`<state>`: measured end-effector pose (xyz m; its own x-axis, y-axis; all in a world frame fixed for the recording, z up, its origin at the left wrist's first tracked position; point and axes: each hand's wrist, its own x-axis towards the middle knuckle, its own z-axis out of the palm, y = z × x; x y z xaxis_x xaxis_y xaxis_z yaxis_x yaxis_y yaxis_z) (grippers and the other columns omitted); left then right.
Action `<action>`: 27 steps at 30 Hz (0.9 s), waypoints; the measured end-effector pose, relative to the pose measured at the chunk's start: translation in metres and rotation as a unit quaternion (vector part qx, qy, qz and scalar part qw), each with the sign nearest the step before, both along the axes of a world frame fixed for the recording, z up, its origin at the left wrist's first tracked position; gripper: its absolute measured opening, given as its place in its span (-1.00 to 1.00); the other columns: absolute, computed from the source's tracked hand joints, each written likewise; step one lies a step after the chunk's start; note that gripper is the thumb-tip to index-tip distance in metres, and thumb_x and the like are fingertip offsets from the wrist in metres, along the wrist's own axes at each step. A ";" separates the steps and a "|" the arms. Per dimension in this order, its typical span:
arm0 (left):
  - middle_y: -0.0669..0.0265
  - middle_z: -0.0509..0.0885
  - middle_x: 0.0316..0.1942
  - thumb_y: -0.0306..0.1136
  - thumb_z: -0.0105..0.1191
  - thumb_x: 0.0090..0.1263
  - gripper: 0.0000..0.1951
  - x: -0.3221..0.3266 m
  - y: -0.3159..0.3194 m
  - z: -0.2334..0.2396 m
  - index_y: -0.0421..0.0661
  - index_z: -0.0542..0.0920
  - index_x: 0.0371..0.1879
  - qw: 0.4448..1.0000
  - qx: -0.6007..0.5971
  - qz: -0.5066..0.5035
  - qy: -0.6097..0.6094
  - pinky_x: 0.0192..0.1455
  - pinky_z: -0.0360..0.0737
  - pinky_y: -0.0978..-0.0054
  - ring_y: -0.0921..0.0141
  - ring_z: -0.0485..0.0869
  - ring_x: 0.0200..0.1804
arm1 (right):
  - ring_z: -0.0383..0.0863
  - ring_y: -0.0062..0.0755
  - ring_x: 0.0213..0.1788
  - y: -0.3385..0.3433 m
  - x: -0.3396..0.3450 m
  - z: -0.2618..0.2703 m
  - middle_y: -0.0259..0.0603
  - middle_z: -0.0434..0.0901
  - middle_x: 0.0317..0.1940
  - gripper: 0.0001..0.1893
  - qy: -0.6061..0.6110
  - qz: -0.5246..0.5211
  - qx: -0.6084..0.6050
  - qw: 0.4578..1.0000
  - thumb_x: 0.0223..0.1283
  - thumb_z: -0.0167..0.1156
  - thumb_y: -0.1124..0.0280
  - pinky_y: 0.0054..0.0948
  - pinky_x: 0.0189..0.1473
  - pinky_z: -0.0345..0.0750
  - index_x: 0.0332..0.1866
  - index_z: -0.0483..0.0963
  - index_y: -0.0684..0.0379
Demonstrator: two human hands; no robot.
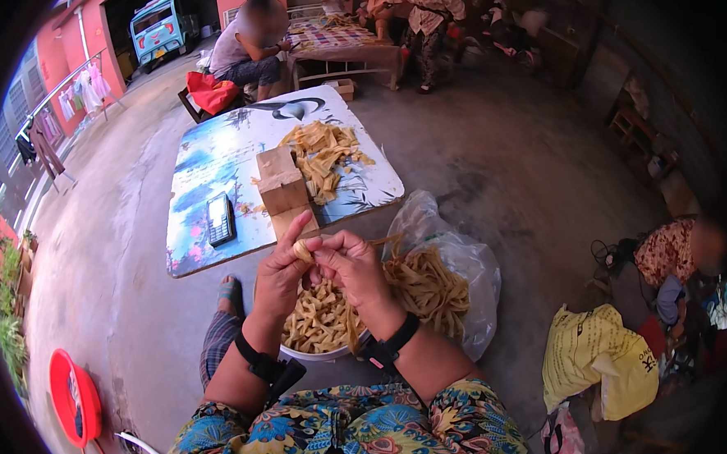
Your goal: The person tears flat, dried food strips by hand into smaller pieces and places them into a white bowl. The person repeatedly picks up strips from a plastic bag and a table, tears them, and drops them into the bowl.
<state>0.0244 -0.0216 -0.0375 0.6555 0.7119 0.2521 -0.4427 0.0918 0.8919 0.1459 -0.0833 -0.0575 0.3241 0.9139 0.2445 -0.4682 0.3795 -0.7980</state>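
Observation:
My left hand (pixel 279 273) and my right hand (pixel 354 268) meet above a white-rimmed basin. Between their fingertips is a yellowish strip (pixel 302 250), apparently tofu skin, looped at my left fingers. My left index finger points up; my right thumb and fingers pinch close beside the loop. Short knotted pieces (pixel 318 320) fill the basin (pixel 326 355) beneath, partly hidden by my hands. To the right, long loose strips (pixel 437 289) lie heaped on a clear plastic bag (pixel 486 276). One strip trails past my right wrist.
A low painted table (pixel 194 156) ahead carries a wooden block (pixel 282 183), flat tofu-skin pieces (pixel 324 154) and a keypad phone (pixel 219 219). A seated person (pixel 249 48) is beyond it, another (pixel 664 261) at right beside a yellow bag (pixel 600 356). A red basin (pixel 65 390) stands lower left.

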 end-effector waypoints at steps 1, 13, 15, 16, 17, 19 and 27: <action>0.28 0.28 0.38 -0.60 0.06 0.32 -0.72 -0.001 0.002 -0.004 -0.30 0.59 0.02 1.000 0.013 0.002 0.011 -0.39 0.49 0.75 0.60 0.57 -0.40 | 0.52 -0.65 -0.53 0.001 0.001 0.000 -0.30 0.58 -0.49 -0.96 -0.050 -0.027 0.003 0.998 0.23 0.21 0.54 -0.72 -0.53 0.38 -0.28 0.49 0.17; 0.34 0.51 -0.50 -0.59 0.15 0.17 -0.97 -0.018 0.010 -0.017 -0.23 0.59 -0.44 0.850 0.428 0.215 0.222 -0.39 0.45 0.48 0.38 0.53 -0.46 | 0.61 -0.15 -0.32 -0.013 0.020 0.019 -0.18 0.59 -0.38 -0.78 -0.552 -0.149 0.004 0.820 0.00 0.29 0.58 -0.41 -0.22 0.53 -0.26 0.40 0.26; 0.37 0.52 -0.50 -0.57 0.12 0.23 -0.97 -0.021 0.013 -0.024 -0.21 0.55 -0.43 0.941 0.227 0.111 0.225 -0.44 0.41 0.54 0.47 0.49 -0.51 | 0.61 -0.30 -0.37 -0.013 0.024 0.019 -0.25 0.58 -0.45 -0.79 -0.545 -0.133 0.004 0.828 0.02 0.30 0.56 -0.46 -0.26 0.53 -0.27 0.41 0.26; 0.39 0.52 -0.50 -0.56 0.10 0.26 -0.97 -0.023 0.014 -0.026 -0.20 0.54 -0.42 0.966 0.121 0.057 0.222 -0.46 0.40 0.58 0.51 0.48 -0.53 | 0.59 -0.39 -0.38 -0.013 0.027 0.017 -0.29 0.57 -0.46 -0.80 -0.507 -0.089 -0.005 0.857 0.03 0.31 0.55 -0.49 -0.27 0.52 -0.29 0.42 0.25; 0.40 0.52 -0.50 -0.53 0.07 0.29 -0.97 -0.025 0.014 -0.026 -0.18 0.52 -0.40 0.975 0.078 0.022 0.205 -0.48 0.38 0.61 0.54 0.47 -0.54 | 0.58 -0.49 -0.39 -0.012 0.030 0.016 -0.32 0.57 -0.48 -0.80 -0.467 -0.046 -0.014 0.883 0.04 0.31 0.54 -0.53 -0.29 0.51 -0.30 0.42 0.24; 0.41 0.53 -0.50 -0.49 0.03 0.35 -0.95 -0.026 0.006 -0.015 -0.16 0.48 -0.36 0.984 -0.015 -0.053 0.172 -0.51 0.35 0.67 0.59 0.45 -0.56 | 0.52 -0.63 -0.41 -0.014 0.033 0.017 -0.37 0.52 -0.49 -0.82 -0.407 0.008 -0.030 0.913 0.04 0.31 0.55 -0.58 -0.31 0.49 -0.34 0.41 0.24; 0.37 0.43 -0.53 -0.36 -0.19 0.40 -0.88 -0.028 -0.006 0.000 -0.10 0.39 -0.36 0.970 -0.166 -0.155 0.091 -0.61 0.16 0.67 0.59 0.27 -0.63 | 0.38 -0.77 -0.52 -0.004 0.070 0.003 -0.49 0.46 -0.56 -0.88 -0.171 0.088 -0.021 0.981 0.18 0.27 0.48 -0.73 -0.44 0.35 -0.39 0.45 0.15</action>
